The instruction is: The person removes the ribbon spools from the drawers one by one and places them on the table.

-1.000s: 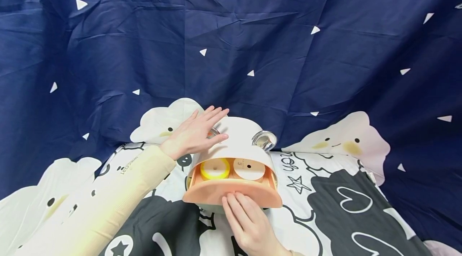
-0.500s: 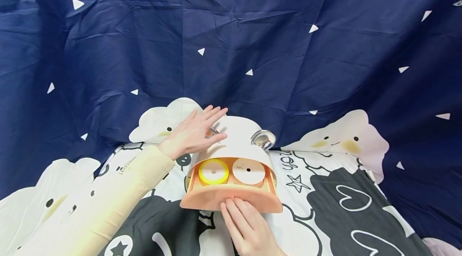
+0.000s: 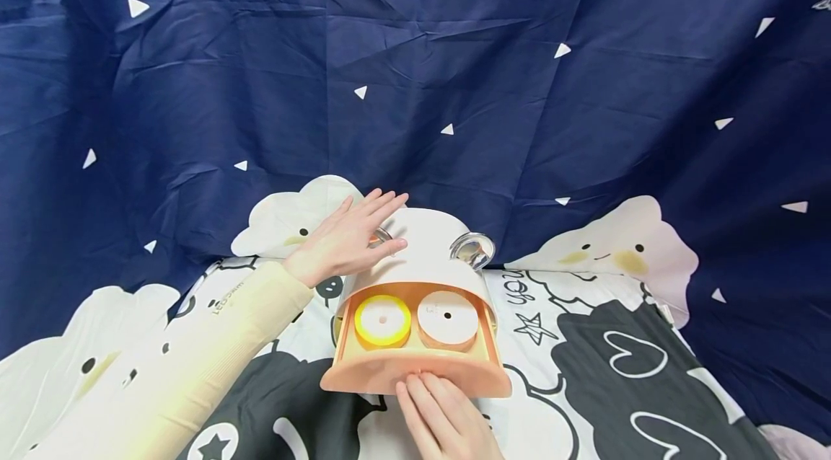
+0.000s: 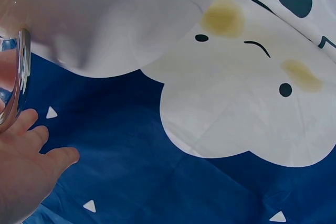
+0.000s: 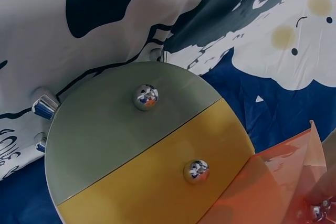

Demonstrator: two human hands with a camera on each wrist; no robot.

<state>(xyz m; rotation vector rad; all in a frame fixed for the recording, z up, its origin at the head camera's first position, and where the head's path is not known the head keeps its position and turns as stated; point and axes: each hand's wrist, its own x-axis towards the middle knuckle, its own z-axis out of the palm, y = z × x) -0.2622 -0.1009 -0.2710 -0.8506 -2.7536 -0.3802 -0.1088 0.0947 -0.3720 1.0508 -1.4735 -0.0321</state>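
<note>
Round drawer box (image 3: pixel 425 247) sits mid-cloth (image 3: pixel 584 345). Left hand (image 3: pixel 344 240) lies flat on white top, fingers straight, steadying, gripping nothing. Right hand (image 3: pixel 448 417) has straight fingertips against front of open peach drawer (image 3: pixel 415 370); whether thumb hooks under, cannot tell. Yellow disc (image 3: pixel 382 320) and white disc (image 3: pixel 446 317) lie side by side inside. Right wrist view: green drawer (image 5: pixel 115 129) and yellow drawer (image 5: pixel 173 182) below, each with chrome knob (image 5: pixel 145 96). Box likely light, stiff plastic, smooth, prone to sliding on cloth; best hold: press top, pull drawer by front or knob.
</note>
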